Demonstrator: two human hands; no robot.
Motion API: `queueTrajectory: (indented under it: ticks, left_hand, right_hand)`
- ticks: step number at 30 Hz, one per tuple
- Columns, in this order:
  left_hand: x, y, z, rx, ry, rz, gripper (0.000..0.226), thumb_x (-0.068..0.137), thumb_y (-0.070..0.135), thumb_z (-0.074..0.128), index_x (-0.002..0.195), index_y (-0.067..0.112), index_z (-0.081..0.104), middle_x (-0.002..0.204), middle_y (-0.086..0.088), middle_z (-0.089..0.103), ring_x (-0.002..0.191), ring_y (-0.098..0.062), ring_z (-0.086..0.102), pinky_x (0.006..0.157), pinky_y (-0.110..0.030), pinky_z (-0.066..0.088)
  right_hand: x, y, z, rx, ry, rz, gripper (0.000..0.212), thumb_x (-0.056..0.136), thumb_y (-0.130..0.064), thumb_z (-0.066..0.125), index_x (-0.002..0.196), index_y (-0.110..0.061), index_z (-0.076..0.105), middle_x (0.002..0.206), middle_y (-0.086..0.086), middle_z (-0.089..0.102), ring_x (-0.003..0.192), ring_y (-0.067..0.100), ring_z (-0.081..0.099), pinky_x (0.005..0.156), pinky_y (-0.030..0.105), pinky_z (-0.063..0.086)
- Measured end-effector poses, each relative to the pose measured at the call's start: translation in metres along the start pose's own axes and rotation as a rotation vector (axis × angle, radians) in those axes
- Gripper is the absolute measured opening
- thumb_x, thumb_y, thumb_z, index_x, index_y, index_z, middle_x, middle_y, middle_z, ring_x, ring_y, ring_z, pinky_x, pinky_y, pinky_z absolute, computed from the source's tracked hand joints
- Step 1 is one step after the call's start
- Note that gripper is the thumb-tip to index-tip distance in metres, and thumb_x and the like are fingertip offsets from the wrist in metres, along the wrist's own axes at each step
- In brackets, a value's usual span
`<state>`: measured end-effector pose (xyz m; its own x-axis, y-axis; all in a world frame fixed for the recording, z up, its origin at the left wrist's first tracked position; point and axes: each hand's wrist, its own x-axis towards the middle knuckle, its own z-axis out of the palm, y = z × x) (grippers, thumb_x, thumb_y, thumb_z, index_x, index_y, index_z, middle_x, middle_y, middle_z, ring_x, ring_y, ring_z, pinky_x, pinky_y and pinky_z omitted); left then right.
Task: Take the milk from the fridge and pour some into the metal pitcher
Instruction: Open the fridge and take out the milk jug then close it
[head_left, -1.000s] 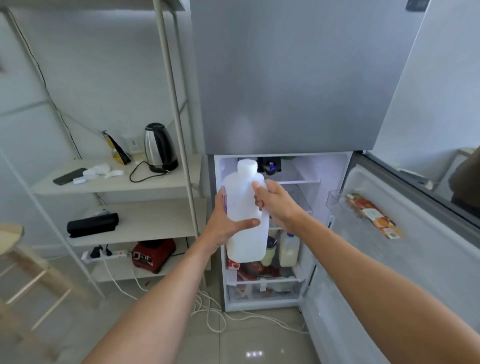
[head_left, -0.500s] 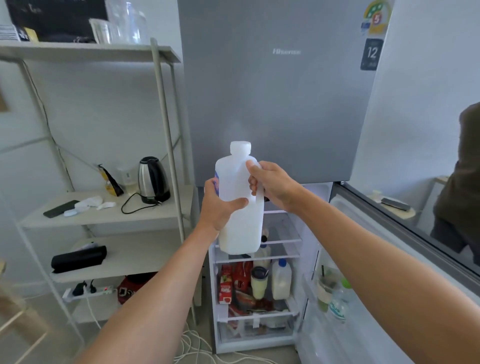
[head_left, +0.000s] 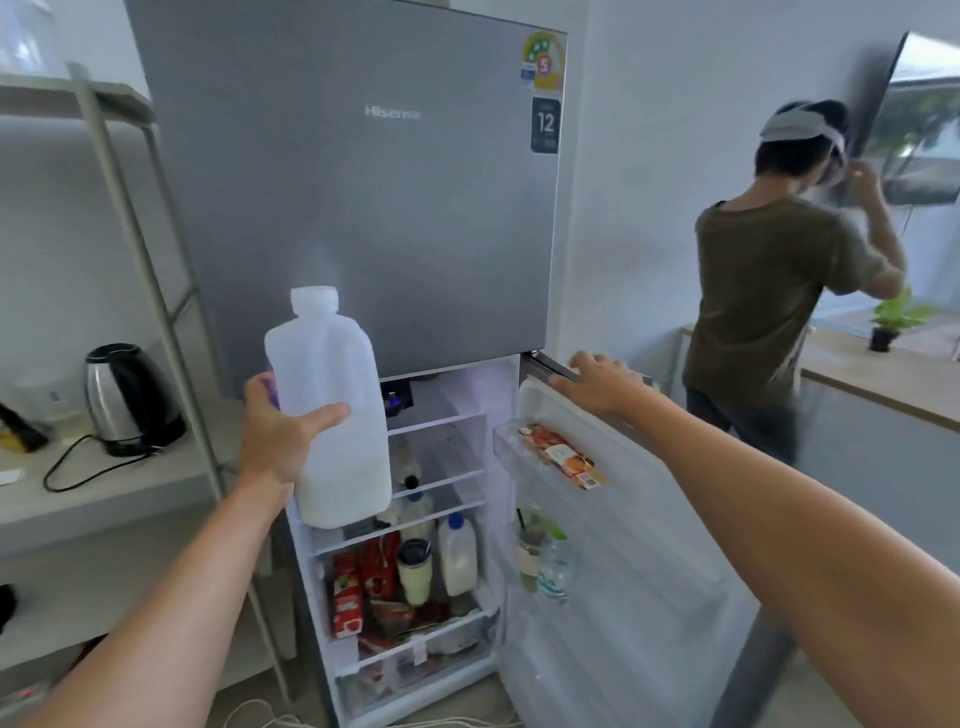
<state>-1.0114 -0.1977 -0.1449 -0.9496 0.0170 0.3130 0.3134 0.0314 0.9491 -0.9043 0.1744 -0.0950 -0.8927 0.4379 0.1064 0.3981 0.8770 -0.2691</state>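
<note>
A white translucent milk jug (head_left: 332, 405) with a white cap is held upright in front of the grey fridge (head_left: 363, 197), outside its open lower compartment. My left hand (head_left: 283, 441) is wrapped around the jug's left side. My right hand (head_left: 597, 382) rests on the top edge of the open lower fridge door (head_left: 613, 545), fingers spread over it. A smaller milk bottle with a blue cap (head_left: 458, 556) stands inside on a lower shelf. No metal pitcher is in view.
A shelf rack (head_left: 130, 234) stands left of the fridge, with a steel kettle (head_left: 127, 400) and its cord on it. A person in an olive shirt (head_left: 769, 306) stands at the right, by a counter with a small plant (head_left: 888, 322). Cables lie on the floor.
My right hand let go of the jug's handle and moved right onto the fridge door's top edge. The left hand alone now holds the jug. The view swung up and right.
</note>
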Motion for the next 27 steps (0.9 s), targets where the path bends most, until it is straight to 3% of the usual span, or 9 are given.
queueTrajectory:
  ticks: [4, 9, 13, 20, 27]
  left_hand:
    - [-0.005, 0.004, 0.004, -0.010, -0.025, 0.009, 0.085, 0.051, 0.030, 0.091, 0.125, 0.009, 0.055, 0.120, -0.011, 0.068, 0.103, -0.032, 0.071, 0.079, -0.054, 0.061]
    - [-0.007, 0.008, 0.006, -0.011, -0.055, 0.021, 0.085, 0.052, 0.030, 0.091, 0.126, 0.008, 0.055, 0.120, -0.011, 0.067, 0.103, -0.032, 0.070, 0.077, -0.052, 0.062]
    - [-0.009, 0.012, 0.004, -0.004, -0.057, 0.029, 0.086, 0.052, 0.030, 0.090, 0.126, 0.007, 0.053, 0.120, -0.012, 0.066, 0.103, -0.033, 0.070, 0.077, -0.051, 0.061]
    - [-0.010, 0.016, -0.007, -0.032, -0.030, 0.029, 0.085, 0.053, 0.024, 0.090, 0.127, 0.006, 0.052, 0.122, -0.012, 0.066, 0.103, -0.030, 0.069, 0.078, -0.050, 0.061]
    - [-0.008, 0.017, -0.030, -0.067, -0.005, 0.011, 0.088, 0.048, 0.027, 0.091, 0.126, 0.005, 0.055, 0.122, -0.011, 0.069, 0.105, -0.032, 0.071, 0.085, -0.058, 0.059]
  right_hand:
    - [-0.007, 0.046, 0.012, -0.098, -0.064, 0.194, 0.077, 0.092, -0.066, 0.040, 0.150, -0.016, 0.031, 0.154, 0.017, 0.033, 0.138, 0.041, 0.033, 0.110, 0.055, 0.032]
    - [-0.008, 0.065, 0.026, 0.033, -0.195, 0.256, 0.083, 0.096, -0.057, 0.046, 0.155, -0.013, 0.008, 0.158, 0.019, 0.026, 0.141, 0.041, 0.033, 0.113, 0.051, 0.033]
    - [-0.010, 0.056, 0.023, 0.088, -0.189, 0.268, 0.080, 0.098, -0.049, 0.048, 0.155, -0.008, 0.010, 0.158, 0.019, 0.027, 0.141, 0.038, 0.034, 0.111, 0.046, 0.034]
    - [-0.011, 0.039, 0.027, 0.067, -0.258, 0.241, 0.086, 0.095, -0.051, 0.050, 0.155, -0.005, 0.009, 0.160, 0.017, 0.021, 0.143, 0.038, 0.029, 0.114, 0.049, 0.031]
    - [-0.026, 0.002, 0.031, -0.004, -0.282, 0.095, 0.071, 0.097, -0.042, 0.046, 0.150, -0.002, 0.020, 0.155, 0.020, 0.031, 0.139, 0.037, 0.035, 0.108, 0.044, 0.033]
